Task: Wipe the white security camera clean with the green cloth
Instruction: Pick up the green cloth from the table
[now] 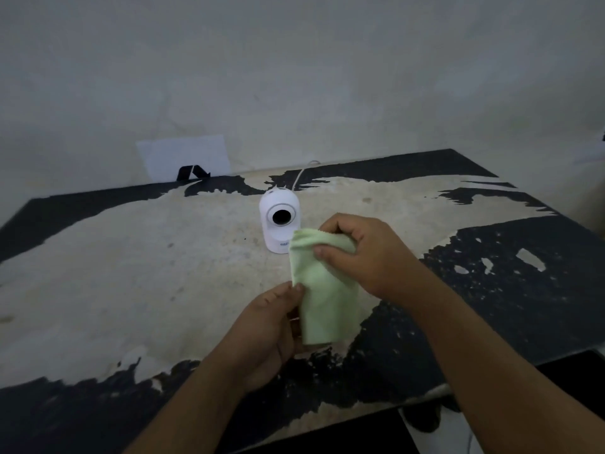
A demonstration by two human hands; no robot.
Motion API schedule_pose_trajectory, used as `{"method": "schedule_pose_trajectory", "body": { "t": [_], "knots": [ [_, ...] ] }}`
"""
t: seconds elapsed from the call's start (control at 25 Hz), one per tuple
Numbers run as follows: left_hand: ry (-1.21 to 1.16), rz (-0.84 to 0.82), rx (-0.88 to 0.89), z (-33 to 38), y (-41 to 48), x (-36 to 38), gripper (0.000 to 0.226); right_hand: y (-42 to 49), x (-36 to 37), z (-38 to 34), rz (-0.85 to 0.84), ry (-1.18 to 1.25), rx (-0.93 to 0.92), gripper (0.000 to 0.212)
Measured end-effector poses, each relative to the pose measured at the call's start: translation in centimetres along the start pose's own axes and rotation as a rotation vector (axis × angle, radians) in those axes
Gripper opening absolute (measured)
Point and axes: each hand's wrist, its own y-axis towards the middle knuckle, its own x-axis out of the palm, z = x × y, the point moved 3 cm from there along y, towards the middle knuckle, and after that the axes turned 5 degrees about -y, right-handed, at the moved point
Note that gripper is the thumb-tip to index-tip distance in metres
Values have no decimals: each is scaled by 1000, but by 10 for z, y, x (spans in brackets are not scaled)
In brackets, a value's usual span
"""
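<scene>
We see the white security camera (279,219) standing upright, round dark lens facing us, thin white cable trailing off behind it. The green cloth (322,293), pale and limp, hangs just in front of it, its top edge overlapping the camera's lower right base.

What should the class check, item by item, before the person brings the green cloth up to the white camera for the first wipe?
1. Cloth in grip: ok. The right hand pinches the top of the green cloth; the left hand holds its lower edge.
2. Camera upright: ok. The white security camera stands on the table, lens facing the person.
3. Cloth touching the camera: cannot tell; it overlaps the base in view.
4. Hand steadying the camera: not ok; both are on the cloth.
5. White cable behind the camera clear of the hands: ok.
</scene>
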Motion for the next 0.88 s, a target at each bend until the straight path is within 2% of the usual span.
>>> {"method": "schedule_pose_trajectory", "body": {
  "t": [0.16,0.2,0.28,0.4,0.44,0.52,0.56,0.64,0.72,0.88],
  "knots": [
    [-330,50,-62,-2,-7,-16,52,-18,30,4,-114,-204,-145,12],
    [-337,58,-48,-1,-7,-19,54,-25,36,7,-160,-238,-160,17],
    [-272,72,-6,-2,-7,-22,45,-38,39,12,-190,-193,-133,30],
    [-122,72,71,7,-5,-21,32,-37,29,25,-4,269,125,53],
    [-57,54,110,13,-4,-18,30,-34,30,32,-18,439,216,63],
    [80,6,179,28,-2,-10,27,-26,45,40,-204,810,337,77],
    [150,-5,203,35,0,-6,25,-23,53,39,-280,961,355,73],
    [315,12,245,47,7,-5,21,-16,58,37,-242,1064,352,45],
    [467,95,304,58,18,-12,16,-2,51,40,-67,905,327,14],
    [620,377,419,75,48,-43,13,37,30,58,225,539,342,8]
  ]
}}
